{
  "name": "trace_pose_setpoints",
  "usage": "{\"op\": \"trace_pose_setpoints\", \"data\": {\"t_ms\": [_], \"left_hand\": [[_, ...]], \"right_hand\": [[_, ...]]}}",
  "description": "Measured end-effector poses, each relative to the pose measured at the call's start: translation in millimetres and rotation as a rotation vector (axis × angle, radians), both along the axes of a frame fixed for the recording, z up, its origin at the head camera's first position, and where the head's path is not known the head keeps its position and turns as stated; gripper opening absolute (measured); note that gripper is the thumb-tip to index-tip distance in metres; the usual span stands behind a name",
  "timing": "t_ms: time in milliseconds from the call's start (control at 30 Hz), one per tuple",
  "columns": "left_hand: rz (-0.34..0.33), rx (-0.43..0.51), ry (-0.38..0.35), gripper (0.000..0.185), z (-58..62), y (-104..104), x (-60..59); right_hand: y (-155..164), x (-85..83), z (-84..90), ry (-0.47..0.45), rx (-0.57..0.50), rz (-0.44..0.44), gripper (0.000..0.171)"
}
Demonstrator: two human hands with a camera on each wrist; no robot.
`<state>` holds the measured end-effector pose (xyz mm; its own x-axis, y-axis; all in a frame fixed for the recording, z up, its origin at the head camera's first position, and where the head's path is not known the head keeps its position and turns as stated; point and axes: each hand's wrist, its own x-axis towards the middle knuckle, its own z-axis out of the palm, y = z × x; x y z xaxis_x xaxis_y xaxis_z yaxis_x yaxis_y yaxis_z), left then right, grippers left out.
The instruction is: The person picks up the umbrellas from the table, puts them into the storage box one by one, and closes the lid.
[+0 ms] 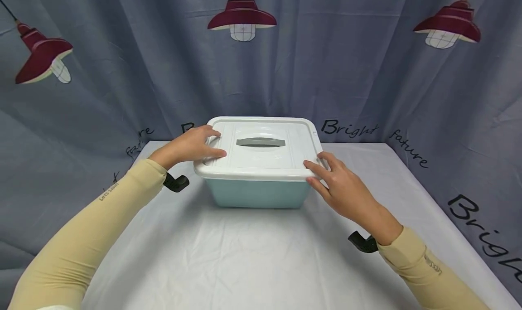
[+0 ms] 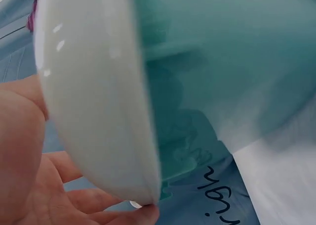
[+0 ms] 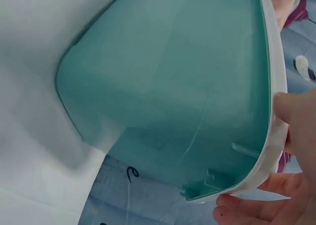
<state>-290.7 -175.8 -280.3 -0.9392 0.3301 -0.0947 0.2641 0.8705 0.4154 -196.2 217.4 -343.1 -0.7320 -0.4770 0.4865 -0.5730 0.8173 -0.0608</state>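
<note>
A pale teal storage box point(image 1: 257, 193) with a white lid point(image 1: 265, 158) and a grey recessed handle point(image 1: 259, 142) stands on the white table point(image 1: 244, 255). My left hand point(image 1: 195, 144) holds the lid's left front corner, with the fingers laid over its top. The left wrist view shows the lid's rim point(image 2: 94, 96) against my palm point(image 2: 29, 175), above the teal wall point(image 2: 222, 62). At the lid's right front corner my right hand point(image 1: 338, 183) grips the edge. In the right wrist view my thumb point(image 3: 294, 111) lies on the rim point(image 3: 274, 86) and my fingers point(image 3: 256, 210) curl past the corner.
Grey-blue curtains printed with red lamps and lettering close in the table at the back and both sides. A white cloth covers the table, with bare surface in front of the box. Black camera mounts point(image 1: 176, 182) sit at both wrists.
</note>
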Motion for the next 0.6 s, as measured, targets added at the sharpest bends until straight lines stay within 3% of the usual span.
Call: {"op": "trace_pose_setpoints", "data": {"t_ms": [167,367,600], "left_hand": [[-0.008,-0.013,0.016,0.081,-6.1,3.8,0.4],[-0.038,-0.045,0.066,0.084,-2.0,3.8,-2.0],[-0.009,-0.079,0.075,0.089,-1.4,1.5,-0.8]], "right_hand": [[4.3,-0.4,-6.0,0.040,-0.004,-0.015,0.045],[5.0,-3.3,-6.8,0.066,0.014,-0.031,0.045],[3.7,-3.9,-3.5,0.091,0.041,-0.022,0.045]]}}
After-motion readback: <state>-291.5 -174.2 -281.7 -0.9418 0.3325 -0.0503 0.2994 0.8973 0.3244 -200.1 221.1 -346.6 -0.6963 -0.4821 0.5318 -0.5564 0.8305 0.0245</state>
